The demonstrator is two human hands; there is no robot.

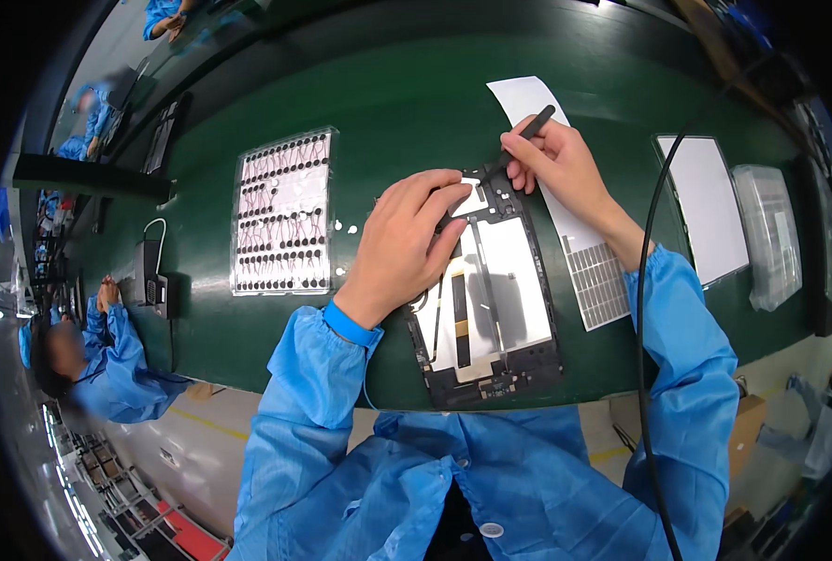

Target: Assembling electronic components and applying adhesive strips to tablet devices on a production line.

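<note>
Opened tablet (519,280) lies on the green table (388,103) by its near edge, inner side up. Left hand (397,238) lies over the tablet's far-left part, fingers bent, thumb apart; can't tell if they pinch anything. Right hand (561,164), at its far-right corner, pinches black tweezer-like tool (539,122) between thumb and fingers, tip at the tablet's far end; contact unclear. Progress: looks partway: silver plates and strips in place, no cover on, far end being worked. Left of tablet, parts tray (299,194) mostly full, one row gapped; right, label sheet (575,222). Long axis runs away from the person, far end leaning slightly left.
</note>
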